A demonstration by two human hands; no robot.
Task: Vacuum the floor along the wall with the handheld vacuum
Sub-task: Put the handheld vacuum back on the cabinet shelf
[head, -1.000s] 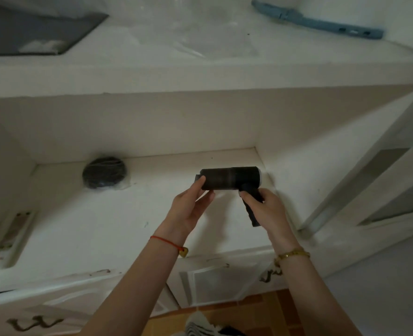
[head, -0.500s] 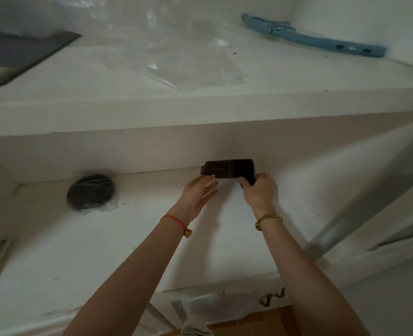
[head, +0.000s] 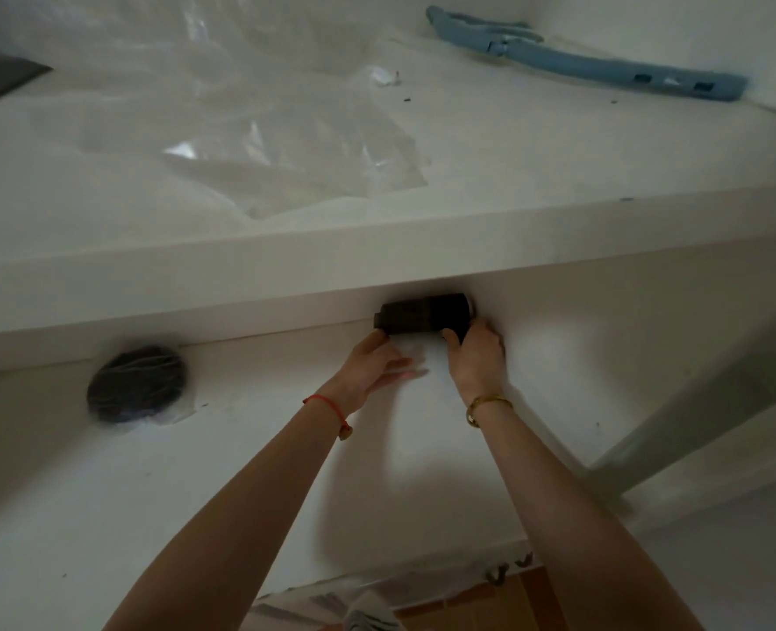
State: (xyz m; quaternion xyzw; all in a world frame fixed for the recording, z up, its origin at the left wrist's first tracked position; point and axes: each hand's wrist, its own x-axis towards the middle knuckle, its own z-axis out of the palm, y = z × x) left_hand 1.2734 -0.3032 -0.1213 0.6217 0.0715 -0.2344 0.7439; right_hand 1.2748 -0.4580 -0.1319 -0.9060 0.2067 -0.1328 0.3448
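**A:** ok so from where I'm standing, the thick white upper shelf [head: 377,248] fills way more of the view than a second ago, and the clear crinkled plastic sheet [head: 258,143] lying on it shows a lot more now. The long blue plastic bar [head: 591,66] at the back right corner of that shelf looks bigger too.

**B:** and the lower white shelf [head: 195,471]? Seems like both arms went further in.

**A:** yep. A second ago the dark cylindrical handheld vacuum [head: 422,315] was held out over the middle of that lower shelf. Now it's right up against the back wall, tucked under the front lip of the upper shelf, lying sideways.

**B:** the round black thing wrapped in clear film [head: 136,385] on the left?

**A:** hasn't budged on the shelf, well apart from the vacuum.

**B:** hands?

**A:** right hand [head: 475,357] is clamped around the vacuum's handle end, same grip as before. Left hand [head: 375,368] has its fingers loose and spread, thumb touching the left end of the barrel, not really gripping. Red string bracelet [head: 327,405] on the left wrist, gold bangle [head: 486,403] on the right.
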